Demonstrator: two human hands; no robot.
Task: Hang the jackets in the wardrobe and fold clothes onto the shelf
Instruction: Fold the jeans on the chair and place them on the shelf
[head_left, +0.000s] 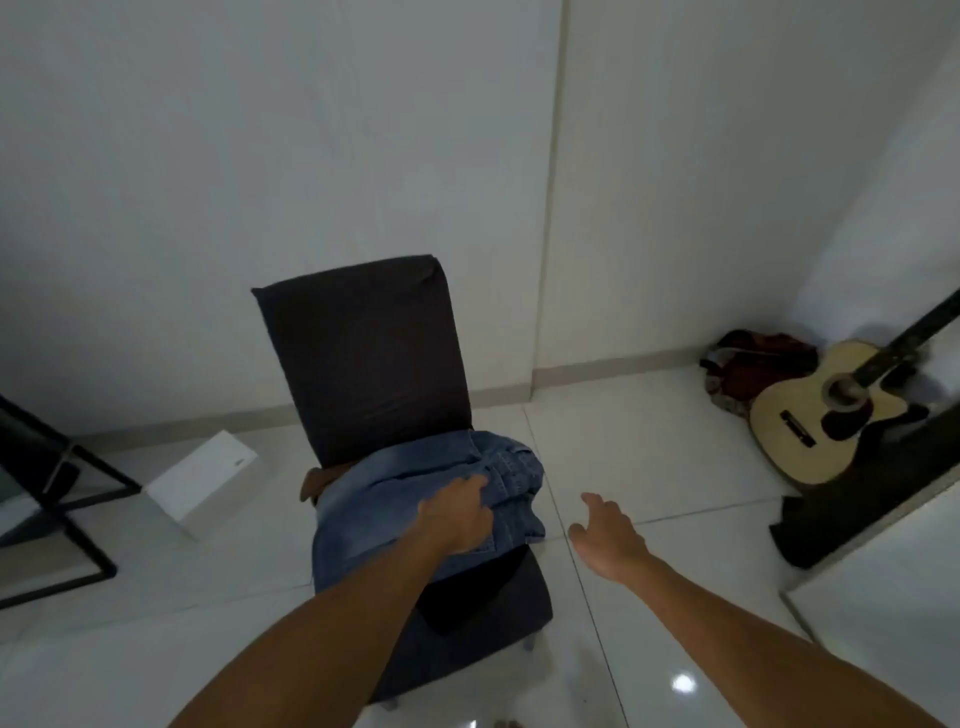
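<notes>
A dark upholstered chair (363, 353) stands on the white tiled floor in the middle of the view. A pair of blue jeans (395, 499) lies bunched on its seat, over a brown garment (314, 480) that peeks out at the seat's left and a black garment (467, 592) near the front. My left hand (460, 519) grips the jeans at their waistband, fingers curled into the denim. My right hand (605, 535) hovers over the floor just right of the chair, fingers spread and holding nothing.
An acoustic guitar (821, 415) leans in the right corner beside a heap of dark red cloth (753, 364). A dark cloth (831, 519) hangs by a white surface (883, 597) at the right. A white box (202, 478) and a black metal frame (57, 499) stand at the left.
</notes>
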